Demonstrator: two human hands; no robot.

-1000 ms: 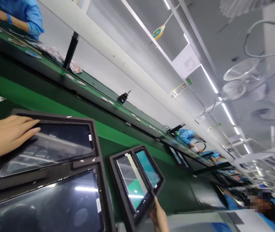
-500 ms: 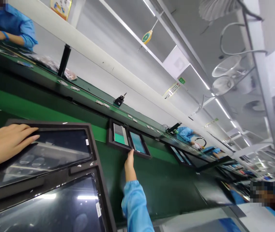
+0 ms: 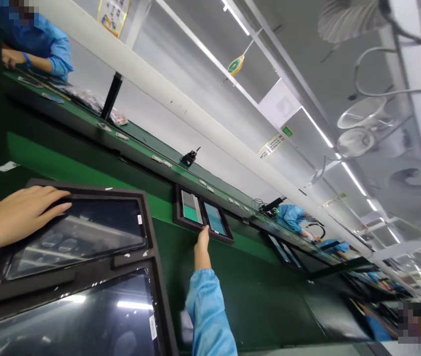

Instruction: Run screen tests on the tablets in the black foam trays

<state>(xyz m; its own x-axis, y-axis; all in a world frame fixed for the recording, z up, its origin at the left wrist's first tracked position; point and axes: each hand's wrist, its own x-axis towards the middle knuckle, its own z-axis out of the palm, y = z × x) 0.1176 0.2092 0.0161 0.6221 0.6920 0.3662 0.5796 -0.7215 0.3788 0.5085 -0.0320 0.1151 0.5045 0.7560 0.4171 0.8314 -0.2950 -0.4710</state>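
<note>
My left hand [image 3: 21, 215] lies flat and open on the upper dark screen [image 3: 95, 227] of a large black tray [image 3: 148, 217] near me. A second dark screen [image 3: 95, 316] lies in the same tray below it. My right hand [image 3: 202, 244], in a blue sleeve, reaches out over the green belt [image 3: 262, 291]. Its stretched fingers touch the near edge of a smaller black tray [image 3: 176, 207] resting on the belt. That tray holds two lit screens [image 3: 191, 207], side by side.
More black trays [image 3: 288, 252] lie further along the belt to the right. A raised green ledge [image 3: 84, 116] runs behind it with small parts and a black device [image 3: 189, 157]. People in blue work at the top left [image 3: 43, 47] and far right [image 3: 292, 215].
My right hand carried the smaller tray away from me and set it on the belt against the ledge; it now only touches its edge. My left hand stayed on the screen.
</note>
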